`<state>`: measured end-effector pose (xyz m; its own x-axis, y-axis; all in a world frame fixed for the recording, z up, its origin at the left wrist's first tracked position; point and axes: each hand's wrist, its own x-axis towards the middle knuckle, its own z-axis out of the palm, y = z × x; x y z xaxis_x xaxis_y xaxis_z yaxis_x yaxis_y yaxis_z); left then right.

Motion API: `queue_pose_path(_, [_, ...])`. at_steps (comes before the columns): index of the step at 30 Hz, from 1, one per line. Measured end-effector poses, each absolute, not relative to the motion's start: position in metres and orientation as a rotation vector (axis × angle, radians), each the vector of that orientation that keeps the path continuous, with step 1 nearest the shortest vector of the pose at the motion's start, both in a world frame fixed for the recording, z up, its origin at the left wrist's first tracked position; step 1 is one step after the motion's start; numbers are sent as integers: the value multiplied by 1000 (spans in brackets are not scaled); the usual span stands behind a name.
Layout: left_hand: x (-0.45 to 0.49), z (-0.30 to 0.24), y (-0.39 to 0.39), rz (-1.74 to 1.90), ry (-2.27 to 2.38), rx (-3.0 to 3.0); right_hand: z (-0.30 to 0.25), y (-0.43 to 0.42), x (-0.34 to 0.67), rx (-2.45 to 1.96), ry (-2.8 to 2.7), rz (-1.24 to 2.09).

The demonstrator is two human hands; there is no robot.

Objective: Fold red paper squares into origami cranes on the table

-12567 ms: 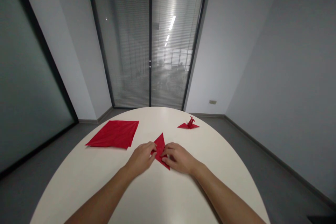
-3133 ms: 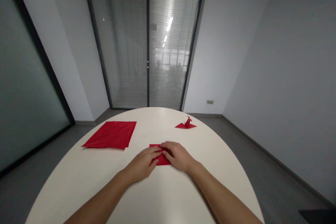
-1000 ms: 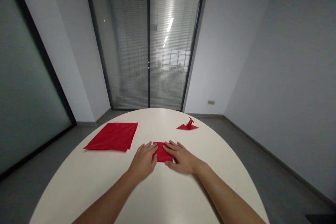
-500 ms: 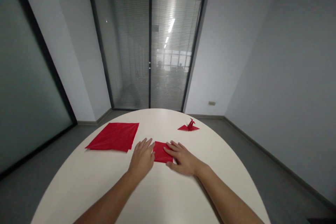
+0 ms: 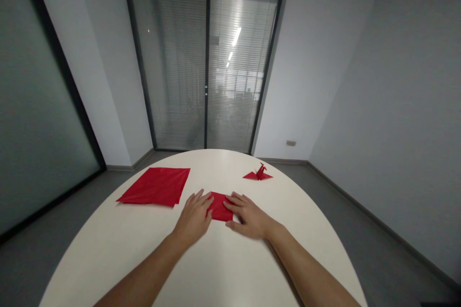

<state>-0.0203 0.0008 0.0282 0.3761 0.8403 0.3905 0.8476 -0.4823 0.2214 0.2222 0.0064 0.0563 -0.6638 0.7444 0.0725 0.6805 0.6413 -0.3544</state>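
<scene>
Head view, and the pale round worktop (image 5: 209, 268) fills the foreground, red paper sheets (image 5: 154, 186) over at far left! Left hand (image 5: 192, 217), right hand (image 5: 248, 217): each grip loose, fingers spread, clasping nothing. A winged paper figure (image 5: 260, 172) sits beyond the right. And dead between the hands, the folded red paper (image 5: 219, 207), flat, no clear long axis, fingers touching either side, neither hand clearly nearer.
</scene>
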Motion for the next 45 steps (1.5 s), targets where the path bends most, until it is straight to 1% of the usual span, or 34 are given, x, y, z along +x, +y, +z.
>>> queue_pose_path(5, [-21, 27, 4, -731, -1445, -2817, 54, 9, 224, -1194, -2636, 453])
queue_pose_path(12, [-19, 27, 6, -622, -1512, -2735, 52, 17, 225, -1246, -2635, 487])
queue_pose_path(17, [-22, 32, 7, -718, -1376, -2795, 50, 22, 223, -1250, -2645, 445])
queue_pose_path(24, [-21, 34, 7, -769, -1517, -2762, 46, 25, 222, -1239, -2630, 449])
queue_pose_path(31, [-24, 33, 7, -847, -1578, -2722, 50, 21, 213, -1106, -2574, 287])
queue_pose_path(45, [-30, 32, 18, -902, -1612, -2744, 55, 27, 218, -1077, -2390, 518])
